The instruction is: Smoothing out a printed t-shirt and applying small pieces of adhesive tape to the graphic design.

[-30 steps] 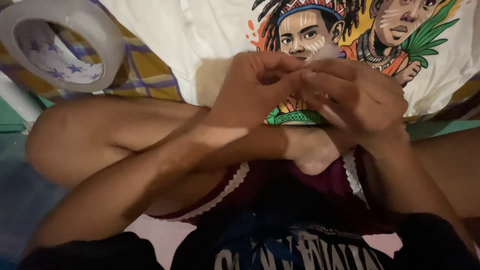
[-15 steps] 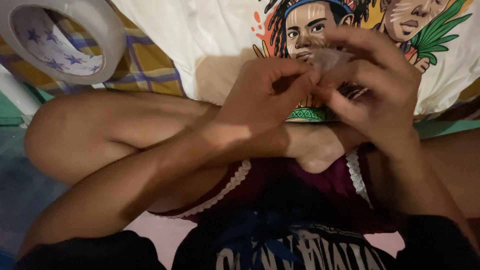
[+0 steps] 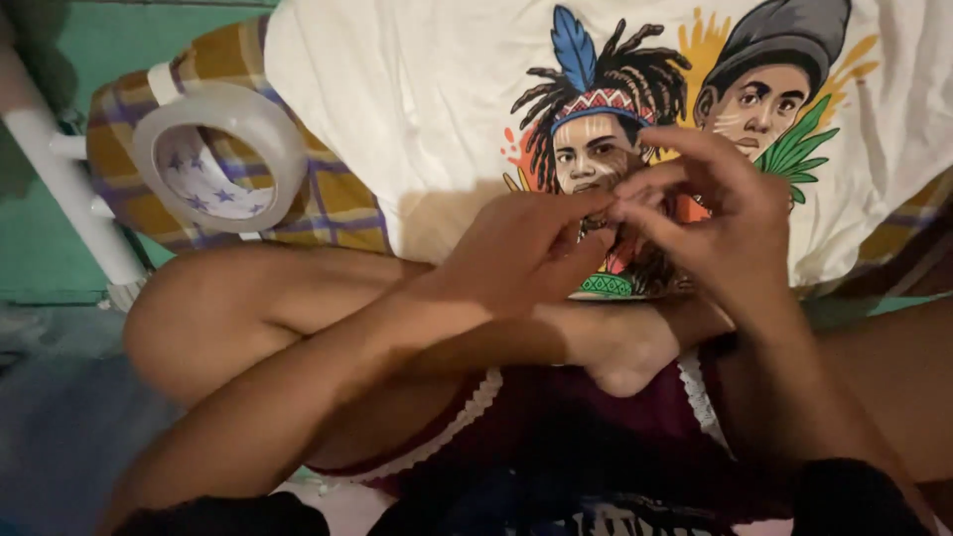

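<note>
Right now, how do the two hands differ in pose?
The left hand lies lower and flatter, fingers stretched toward the right hand, which sits higher with its fingers curled and spread. Both meet fingertip to fingertip over the printed white shirt; whether they pinch anything cannot be told.

Left hand (image 3: pixel 516 253), right hand (image 3: pixel 720 223): fingertips pinched together.
</note>
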